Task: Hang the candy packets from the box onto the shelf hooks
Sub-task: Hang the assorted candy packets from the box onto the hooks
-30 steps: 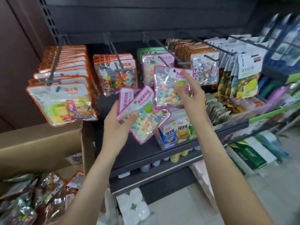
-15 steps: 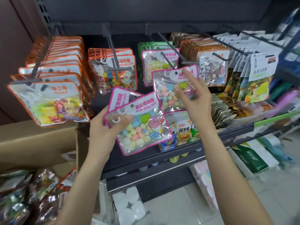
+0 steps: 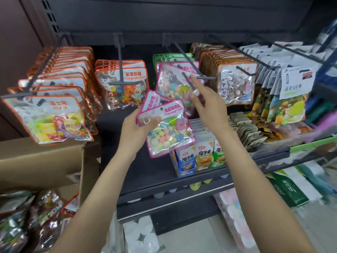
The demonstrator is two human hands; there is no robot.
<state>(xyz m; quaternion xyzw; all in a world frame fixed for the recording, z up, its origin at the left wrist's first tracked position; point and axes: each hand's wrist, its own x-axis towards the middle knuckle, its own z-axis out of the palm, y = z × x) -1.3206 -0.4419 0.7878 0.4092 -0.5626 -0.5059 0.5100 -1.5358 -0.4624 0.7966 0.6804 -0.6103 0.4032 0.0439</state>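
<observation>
My left hand [image 3: 135, 130] grips two pink-edged candy packets [image 3: 168, 132] by their top left corner, fanned out in front of the shelf. A third pink-edged packet [image 3: 171, 84] hangs on the middle shelf hook [image 3: 188, 65], in front of green-edged packets. My right hand [image 3: 207, 102] is at that packet's right edge with its index finger stretched up along the hook wire and its fingers straight, touching the packet. The open cardboard box [image 3: 40, 161] stands at the lower left with several shiny packets [image 3: 27, 225] inside.
Orange-edged packets [image 3: 54, 117] fill the left hook, and more [image 3: 125, 88] hang beside the middle hook. Another orange-edged stack [image 3: 237, 83] and white bags [image 3: 291, 94] hang to the right. Small snack boxes [image 3: 198, 156] stand on the dark shelf [image 3: 145, 170] below my hands.
My right hand has carried its pink-edged packet up onto the middle hook and its fingers have straightened. My left hand has kept its two packets and shifted slightly right.
</observation>
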